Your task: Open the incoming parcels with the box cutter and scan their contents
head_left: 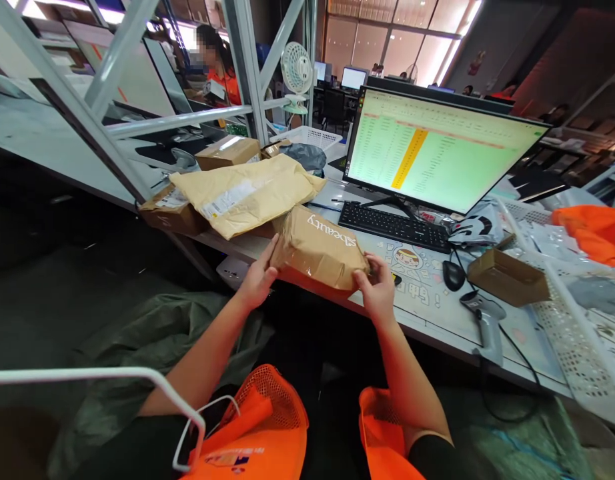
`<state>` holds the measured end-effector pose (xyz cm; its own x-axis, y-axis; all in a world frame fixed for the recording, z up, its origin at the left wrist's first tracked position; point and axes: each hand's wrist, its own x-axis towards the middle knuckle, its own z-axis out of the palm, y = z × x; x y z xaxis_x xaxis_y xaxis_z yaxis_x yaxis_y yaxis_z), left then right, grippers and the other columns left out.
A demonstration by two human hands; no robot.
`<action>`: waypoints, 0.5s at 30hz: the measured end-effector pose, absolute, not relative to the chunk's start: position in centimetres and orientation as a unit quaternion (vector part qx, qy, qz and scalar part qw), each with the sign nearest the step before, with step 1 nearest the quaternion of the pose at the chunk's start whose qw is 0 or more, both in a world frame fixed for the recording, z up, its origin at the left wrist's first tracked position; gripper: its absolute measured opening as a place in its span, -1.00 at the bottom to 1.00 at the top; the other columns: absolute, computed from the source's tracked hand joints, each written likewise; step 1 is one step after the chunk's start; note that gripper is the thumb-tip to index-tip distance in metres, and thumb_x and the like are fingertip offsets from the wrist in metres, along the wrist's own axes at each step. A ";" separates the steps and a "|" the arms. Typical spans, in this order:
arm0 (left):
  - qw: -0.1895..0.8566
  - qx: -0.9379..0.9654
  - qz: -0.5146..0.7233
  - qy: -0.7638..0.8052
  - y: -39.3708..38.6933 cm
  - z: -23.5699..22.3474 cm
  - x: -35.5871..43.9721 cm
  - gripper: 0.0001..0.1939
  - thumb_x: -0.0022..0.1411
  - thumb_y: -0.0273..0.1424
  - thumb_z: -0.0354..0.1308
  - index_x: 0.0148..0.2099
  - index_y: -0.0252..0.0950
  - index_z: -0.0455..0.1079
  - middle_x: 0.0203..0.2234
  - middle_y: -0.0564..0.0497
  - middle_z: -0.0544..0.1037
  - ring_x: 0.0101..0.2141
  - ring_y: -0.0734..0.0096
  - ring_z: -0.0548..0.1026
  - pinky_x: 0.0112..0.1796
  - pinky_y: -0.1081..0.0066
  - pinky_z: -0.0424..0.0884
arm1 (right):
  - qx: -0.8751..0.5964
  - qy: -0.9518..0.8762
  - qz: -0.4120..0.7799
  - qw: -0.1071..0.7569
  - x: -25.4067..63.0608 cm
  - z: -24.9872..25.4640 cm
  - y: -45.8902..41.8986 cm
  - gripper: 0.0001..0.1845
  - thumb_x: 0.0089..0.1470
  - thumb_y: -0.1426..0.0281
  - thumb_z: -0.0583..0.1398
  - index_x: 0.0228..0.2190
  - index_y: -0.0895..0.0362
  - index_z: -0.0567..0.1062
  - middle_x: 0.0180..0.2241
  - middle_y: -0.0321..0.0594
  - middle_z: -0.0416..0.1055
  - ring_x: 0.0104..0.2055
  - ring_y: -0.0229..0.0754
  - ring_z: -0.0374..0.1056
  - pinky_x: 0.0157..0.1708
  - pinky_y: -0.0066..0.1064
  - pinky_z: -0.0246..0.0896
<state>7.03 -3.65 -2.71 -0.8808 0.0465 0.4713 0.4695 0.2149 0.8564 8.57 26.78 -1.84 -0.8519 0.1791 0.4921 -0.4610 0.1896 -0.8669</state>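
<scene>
Between my two hands is a brown wrapped parcel [317, 250] with white "beauty" lettering, held at the front edge of the desk. My left hand [259, 277] grips its left end, and my right hand [376, 288] has its right corner between thumb and fingers. Just behind the parcel lies a large yellow padded envelope [257, 183] with a white label. Under and beside that envelope are a small carton [175, 210] and a taped cardboard box [228, 152]. A grey plastic mailer [302, 157] sits behind them.
A monitor [437, 147] stands behind a black keyboard [395, 225]. To the right are a mouse [453, 275], a barcode scanner [485, 323], an open brown box [507, 277] and a white perforated basket [582, 333]. Metal frame bars [182, 121] rise at left; a co-worker [220, 73] is beyond.
</scene>
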 end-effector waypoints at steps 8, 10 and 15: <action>0.326 -0.088 -0.285 -0.897 -0.5 3.1 1.4 -0.06 0.32 0.44 -0.36 -0.45 -0.28 0.38 -0.25 -0.33 0.47 -0.10 -0.12 0.52 0.02 -0.02 0.44 | 0.054 -0.753 0.648 0.099 3.8 2.1 29.7 -0.22 0.08 -0.21 0.25 0.10 0.10 0.45 0.11 0.01 0.53 0.09 0.07 0.50 0.03 -0.06 0.54; 0.337 -0.123 -0.396 -0.845 0.1 2.2 -0.9 -0.09 0.28 0.48 -0.40 -0.38 -0.25 0.28 -0.09 -0.38 0.47 0.07 -0.14 0.48 0.16 -0.05 0.38 | 0.069 -0.779 0.617 0.094 2.2 1.7 29.0 -0.10 0.04 -0.23 0.27 0.19 0.13 0.42 0.22 0.05 0.46 0.20 0.11 0.45 0.29 0.01 0.35; 0.212 -0.245 -0.600 -0.731 -0.6 -2.4 -3.4 0.01 -0.10 0.56 0.18 0.00 -0.20 0.16 0.08 -0.29 0.44 0.16 -0.06 0.47 0.20 0.02 0.41 | 0.059 -0.811 0.574 0.093 3.7 0.2 31.4 -0.03 0.19 -0.32 0.08 0.31 0.13 0.38 0.33 0.08 0.37 0.30 0.14 0.37 0.37 0.05 0.22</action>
<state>-3.36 -0.58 -2.39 -0.7899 0.1040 0.6044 0.6130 0.1597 0.7737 3.69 31.42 0.17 -0.9757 0.0120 0.2187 -0.2023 0.3337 -0.9207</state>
